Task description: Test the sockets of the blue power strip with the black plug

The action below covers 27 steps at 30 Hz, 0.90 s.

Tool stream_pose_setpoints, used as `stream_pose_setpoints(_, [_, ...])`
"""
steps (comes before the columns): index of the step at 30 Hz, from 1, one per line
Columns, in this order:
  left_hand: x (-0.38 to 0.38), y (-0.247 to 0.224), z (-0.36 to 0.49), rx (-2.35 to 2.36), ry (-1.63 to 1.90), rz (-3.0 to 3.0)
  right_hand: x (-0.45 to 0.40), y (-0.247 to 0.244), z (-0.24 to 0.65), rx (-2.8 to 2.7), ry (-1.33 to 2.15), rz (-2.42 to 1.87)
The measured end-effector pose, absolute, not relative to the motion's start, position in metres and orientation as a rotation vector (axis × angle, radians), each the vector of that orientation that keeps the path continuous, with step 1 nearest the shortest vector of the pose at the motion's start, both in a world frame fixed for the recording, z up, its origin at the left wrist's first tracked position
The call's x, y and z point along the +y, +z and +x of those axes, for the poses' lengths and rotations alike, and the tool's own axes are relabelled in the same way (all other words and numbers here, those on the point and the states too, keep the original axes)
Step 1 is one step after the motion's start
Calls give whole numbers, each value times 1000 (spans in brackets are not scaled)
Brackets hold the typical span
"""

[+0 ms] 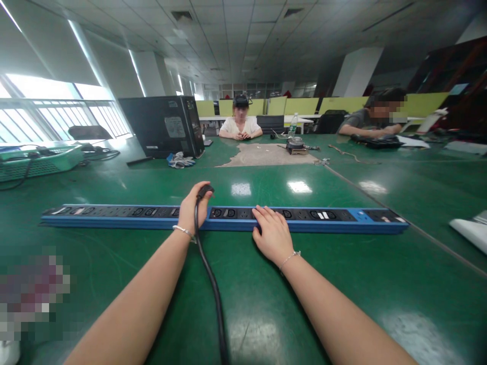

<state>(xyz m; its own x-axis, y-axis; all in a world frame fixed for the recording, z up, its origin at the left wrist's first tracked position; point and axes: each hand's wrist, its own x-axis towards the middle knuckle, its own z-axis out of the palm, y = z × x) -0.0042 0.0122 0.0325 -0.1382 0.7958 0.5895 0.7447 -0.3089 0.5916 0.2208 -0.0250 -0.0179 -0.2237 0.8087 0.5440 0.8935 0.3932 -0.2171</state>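
Observation:
A long blue power strip with black sockets lies crosswise on the green table. My left hand is closed round the black plug of a power cord, held just above the strip, left of its middle. From that plug the black cord runs down past my wrist toward the table's near side. My right hand rests on the strip right of its middle, fingers stretched flat across the top and nothing gripped. Part of the socket row is hidden beneath both hands.
Behind the strip stand a black computer case, grey gloves and a green basket with cables. Farther back are a round dark device and a bottle. Two people sit across the table. A white object lies at right.

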Motion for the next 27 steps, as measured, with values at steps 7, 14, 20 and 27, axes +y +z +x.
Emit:
stream_pose_setpoints(7, [-2, 18, -59, 1843, 1054, 2133, -24, -18, 221, -2072, -198, -1453])
stream_pose_setpoints(14, [-7, 12, -52, 1849, 1018, 2181, -22, -19, 221, -2071, -219, -1446])
stream_pose_setpoints(20, [-5, 12, -46, 1907, 952, 2335, -23, -20, 221, -2066, -222, -1438])
stream_pose_setpoints(27, [-8, -1, -40, 1976, 898, 2445, -22, -20, 221, -2067, -224, -1448])
